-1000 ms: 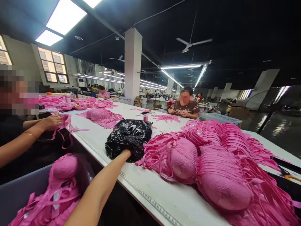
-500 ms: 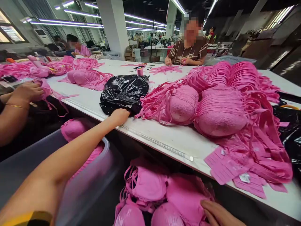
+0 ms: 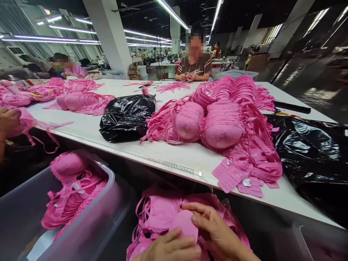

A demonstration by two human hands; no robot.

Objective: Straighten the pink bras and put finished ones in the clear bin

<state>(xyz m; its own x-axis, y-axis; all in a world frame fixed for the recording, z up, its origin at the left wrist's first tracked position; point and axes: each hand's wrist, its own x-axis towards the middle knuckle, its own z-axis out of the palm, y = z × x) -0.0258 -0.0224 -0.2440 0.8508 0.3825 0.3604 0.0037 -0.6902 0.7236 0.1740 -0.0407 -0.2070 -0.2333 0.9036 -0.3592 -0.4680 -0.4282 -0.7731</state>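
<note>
Low in front of me, below the table edge, lies a pile of pink bras (image 3: 163,210) with their straps at the left. My right hand (image 3: 210,224) pinches the right side of a smooth, rounded pink bra cup (image 3: 185,222) between thumb and fingers. Across the lower left of the same cup, my left hand (image 3: 174,248) is closed with bent fingers. Whether this cup is a loose pad or part of a bra, I cannot tell. The palms and part of the pile are hidden behind the hands.
On the white table (image 3: 174,154) are a large stack of pink bras (image 3: 223,123), a black plastic bag (image 3: 127,117) and a clear ruler (image 3: 163,163). A plastic bin (image 3: 108,181) with bras stands left. A co-worker's hand (image 3: 8,121) is far left; another person (image 3: 194,65) sits opposite.
My left hand has left the table edge by the black bag and come down to the pile. My right hand has moved up and left; both now grip a cup. The view has shifted right.
</note>
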